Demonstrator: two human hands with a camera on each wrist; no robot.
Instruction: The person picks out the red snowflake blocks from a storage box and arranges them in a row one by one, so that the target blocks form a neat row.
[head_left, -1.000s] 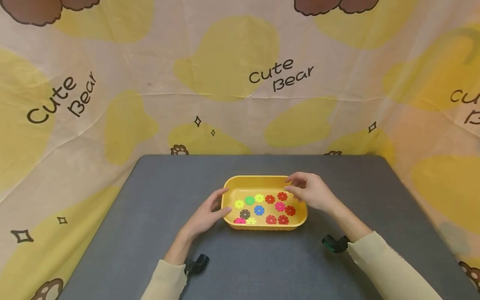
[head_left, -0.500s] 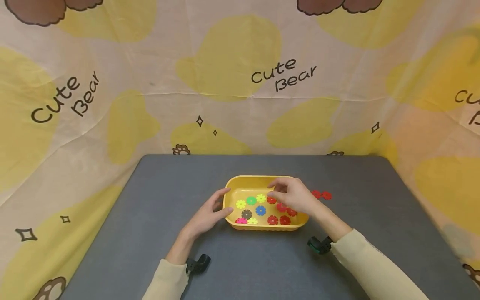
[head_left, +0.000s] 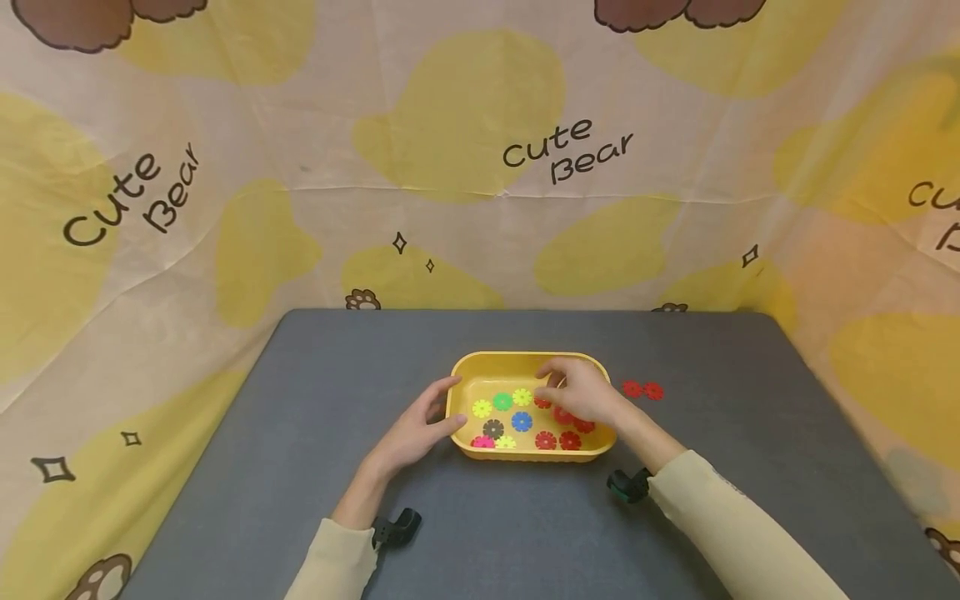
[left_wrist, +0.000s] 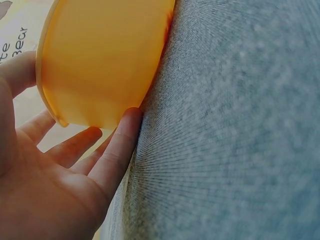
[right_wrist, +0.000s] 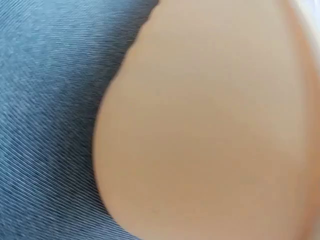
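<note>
A yellow plastic tray (head_left: 468, 379) stands on the grey table, with several flower-shaped snap discs lying in it: red, pink, blue (head_left: 522, 422), green (head_left: 502, 402), yellow and dark grey. My left hand (head_left: 411, 429) holds the tray's left end. In the left wrist view its thumb and fingers are spread along the yellow end wall (left_wrist: 100, 65). Inside the right half of the tray, my right hand (head_left: 585, 392) is bent downward, thumb tip right at a red disc (head_left: 542, 402). Its thumb and index finger are apart, and it covers part of the pink disc (head_left: 561, 415).
Two red discs (head_left: 643, 390) lie side by side on the grey tabletop (head_left: 360, 358), right of the tray. Behind and beside the table hangs a cloth (head_left: 450, 117) printed with yellow patches and lettering. The right wrist view is filled mostly by the hand's heel (right_wrist: 200, 125).
My right hand has moved left and down into the tray from its right rim. The two red discs on the table have come into sight behind it. My left hand stays at the tray.
</note>
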